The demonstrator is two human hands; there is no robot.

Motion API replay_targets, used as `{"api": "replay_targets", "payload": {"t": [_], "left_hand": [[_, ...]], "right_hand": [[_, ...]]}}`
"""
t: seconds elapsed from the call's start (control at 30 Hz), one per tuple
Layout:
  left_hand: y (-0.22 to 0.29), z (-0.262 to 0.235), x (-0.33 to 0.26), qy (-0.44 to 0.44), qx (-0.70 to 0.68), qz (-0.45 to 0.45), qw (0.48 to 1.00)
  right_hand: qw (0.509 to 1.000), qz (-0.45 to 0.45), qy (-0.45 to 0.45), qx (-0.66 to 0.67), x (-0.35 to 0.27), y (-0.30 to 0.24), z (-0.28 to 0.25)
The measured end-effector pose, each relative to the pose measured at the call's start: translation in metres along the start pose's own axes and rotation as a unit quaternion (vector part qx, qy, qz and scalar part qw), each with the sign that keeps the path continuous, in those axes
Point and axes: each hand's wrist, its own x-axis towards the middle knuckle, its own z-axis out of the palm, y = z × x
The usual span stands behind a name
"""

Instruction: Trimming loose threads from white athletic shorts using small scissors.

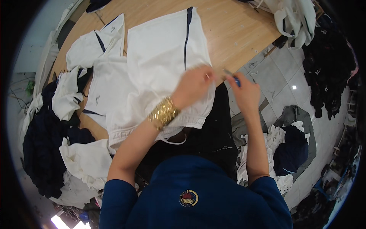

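Observation:
White shorts [160, 49] with a dark stripe and a gathered elastic waistband lie over the table's near edge and my lap. Over their right side is my left hand [194, 87], blurred, its fingers curled closed. Whatever those fingers pinch is too small and smeared to make out. My right hand [246, 93] is just to the right, past the garment's edge. It grips small blue-handled snips [236, 81], whose metal tip points toward the left hand. A white drawstring [175, 142] loops below the waistband.
More white garments [87, 49] cover the left of the wooden table [244, 26]. Dark clothes [44, 152] are heaped at the left. White and navy pieces [291, 149] lie on a grey cloth on the tiled floor at right. Black garments [328, 72] lie farther right.

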Motion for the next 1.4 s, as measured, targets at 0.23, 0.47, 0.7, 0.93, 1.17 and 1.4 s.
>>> {"api": "replay_targets", "payload": {"t": [0.23, 0.47, 0.7, 0.93, 1.17, 1.4], "left_hand": [[0.044, -0.005, -0.105, -0.156, 0.009, -0.034, 0.987], [0.013, -0.007, -0.115, 0.118, 0.127, -0.063, 0.983], [0.009, 0.008, -0.115, 0.132, 0.212, -0.047, 0.967], [0.005, 0.012, -0.115, 0.137, 0.29, 0.026, 0.947], [0.011, -0.004, -0.108, 0.082, 0.125, -0.101, 0.984], [0.004, -0.011, -0.109, 0.064, -0.114, -0.145, 0.981]], "right_hand": [[0.994, 0.104, -0.009, 0.025, -0.02, 0.017, -0.025], [0.991, -0.094, -0.042, 0.089, -0.058, -0.021, -0.006], [0.988, -0.125, -0.057, 0.075, -0.066, -0.03, 0.009], [0.99, -0.115, -0.05, 0.067, -0.07, -0.028, 0.012], [0.991, -0.113, -0.033, 0.068, -0.071, -0.028, -0.004], [0.982, -0.179, -0.036, 0.039, -0.077, -0.041, -0.007]]}}
